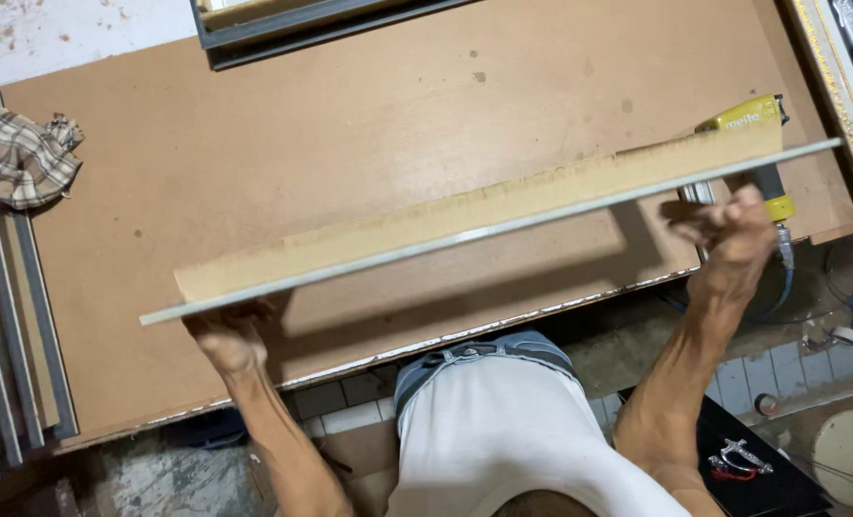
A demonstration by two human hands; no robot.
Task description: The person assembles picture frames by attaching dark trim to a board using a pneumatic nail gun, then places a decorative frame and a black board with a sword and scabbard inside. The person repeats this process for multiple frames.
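Board (484, 206): long flat panel, tan fibreboard back, pale thin edge turned toward the camera. Held up off the bench, tilted, its right end higher and farther away than its left. It spans most of the view from lower left to upper right.

Workbench top (350, 105): large brown sheet beneath the board, spotted and scuffed, front edge chipped pale. The board's shadow falls across it.

Person's white shirt and jeans waistband visible at bottom centre, seen from above.

Grey metal strips (14, 335): several lying parallel along the bench's left side.

Dark grey frame (292, 29): at the top edge of the view, partly cut off.

Ornate pale gold moulding (843, 86): runs along the right edge of the bench.

Left hand (230, 340): under the board's left end, fingers curled up around the near edge, grasping it. Forearm rises from below.

Right hand (733, 235): at the board's right end, fingers closed on the lower edge, gripping it from beneath.

Checked cloth (19, 158): crumpled, on the bench's far left, well apart from the board.

Yellow-green air nailer (757, 120): lying on the bench behind the board's right end, partly hidden by it, close to the right hand but not touched. Blue hose (781, 287) trails down from it.
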